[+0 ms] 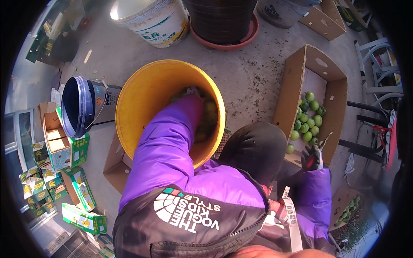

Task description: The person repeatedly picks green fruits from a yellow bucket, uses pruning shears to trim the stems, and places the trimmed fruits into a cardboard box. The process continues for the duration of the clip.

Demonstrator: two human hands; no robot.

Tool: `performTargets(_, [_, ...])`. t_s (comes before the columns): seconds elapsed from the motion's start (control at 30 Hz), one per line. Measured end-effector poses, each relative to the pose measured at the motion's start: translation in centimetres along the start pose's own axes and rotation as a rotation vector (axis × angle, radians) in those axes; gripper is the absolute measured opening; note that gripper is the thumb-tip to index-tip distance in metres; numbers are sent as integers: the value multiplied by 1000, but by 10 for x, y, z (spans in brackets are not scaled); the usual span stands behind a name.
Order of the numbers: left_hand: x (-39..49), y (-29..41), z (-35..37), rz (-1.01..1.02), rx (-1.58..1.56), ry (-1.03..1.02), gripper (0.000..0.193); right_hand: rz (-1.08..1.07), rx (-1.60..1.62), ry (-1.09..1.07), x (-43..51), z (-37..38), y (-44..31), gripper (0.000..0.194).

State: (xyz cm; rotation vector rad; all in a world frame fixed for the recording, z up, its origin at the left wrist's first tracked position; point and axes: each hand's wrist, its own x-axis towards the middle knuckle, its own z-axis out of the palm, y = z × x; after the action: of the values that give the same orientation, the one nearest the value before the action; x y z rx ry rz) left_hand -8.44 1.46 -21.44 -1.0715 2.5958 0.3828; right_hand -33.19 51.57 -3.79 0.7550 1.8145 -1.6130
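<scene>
My left arm, in a purple sleeve, reaches down into a large yellow bucket (130, 96). Only a pale bit near the cuff of my left hand (192, 91) shows; the fingers are hidden, so what they touch cannot be told. Round green fruits, likely tomatoes (209, 117), lie in shadow inside the bucket. On the right, my right hand (311, 158) wears a dark glove with a red patch, its fingers loosely bent and apart, holding nothing visible. It is at the near end of an open cardboard box (292, 87). Several green tomatoes (310, 122) lie in that box.
A dark blue-rimmed pail (77, 106) stands left of the yellow bucket. Beyond are a white bucket (158, 30), a big black pot (221, 22) and a grey bucket (279, 13). Banana cartons (77, 219) are at left, metal-framed chairs (371, 145) at right. Another carton (116, 167) lies beside the yellow bucket.
</scene>
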Motion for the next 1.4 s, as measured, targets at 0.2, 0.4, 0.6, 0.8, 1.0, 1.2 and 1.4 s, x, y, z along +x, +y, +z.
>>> performTargets(0.2, [3,-13,-8,-8,-38,-115,55,-19,8,-139,-2,-4,3,60])
performTargets(0.4, [1,-9,-19,-33,-110,-181,54,-98,-31,-103,-33,6,-5,55])
performTargets(0.6, [-21,-10,-73,-101,-963,-286,53,-112,-20,-97,-50,9,-17,60])
performTargets(0.8, [-132,12,-200,58,-2029,-296,53,-433,-214,-429,-88,67,-35,54])
performTargets(1.0, [-232,103,-247,214,-2198,-198,65,-1264,-948,-728,-171,127,-57,69])
performTargets(1.2, [-243,162,-229,379,-1801,71,85,-1437,-1012,-628,-192,124,-47,71])
performTargets(1.4, [-244,179,-217,489,-1593,286,90,-1401,-986,-594,-191,106,-41,68])
